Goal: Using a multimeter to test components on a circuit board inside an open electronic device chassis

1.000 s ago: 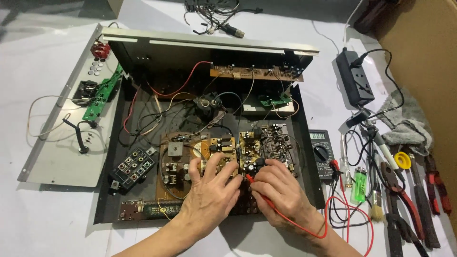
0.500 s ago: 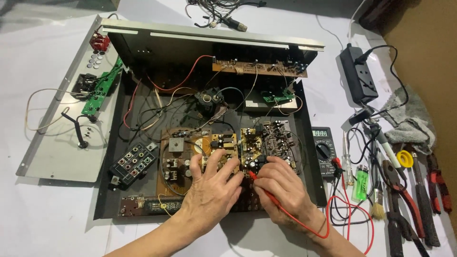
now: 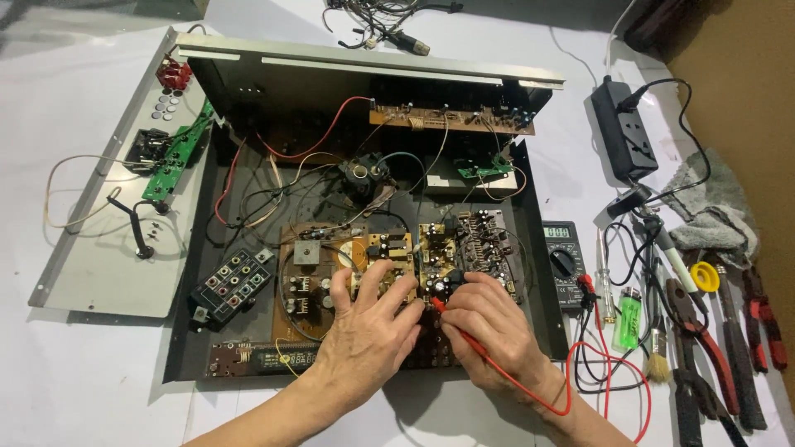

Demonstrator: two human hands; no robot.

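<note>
Brown circuit board [image 3: 364, 257], crowded with parts, sits mid-chassis. Open black chassis [image 3: 186, 331] holds boards, tangled wires, jack panel [image 3: 232, 281]. My left hand [image 3: 368, 331] flat on board, fingers spread, grasping nothing. My right hand [image 3: 489, 319] pinches red probe [image 3: 451, 319], tip on board; black probe possibly under fingers, can't tell. Multimeter [image 3: 563, 261] right of chassis.
</note>
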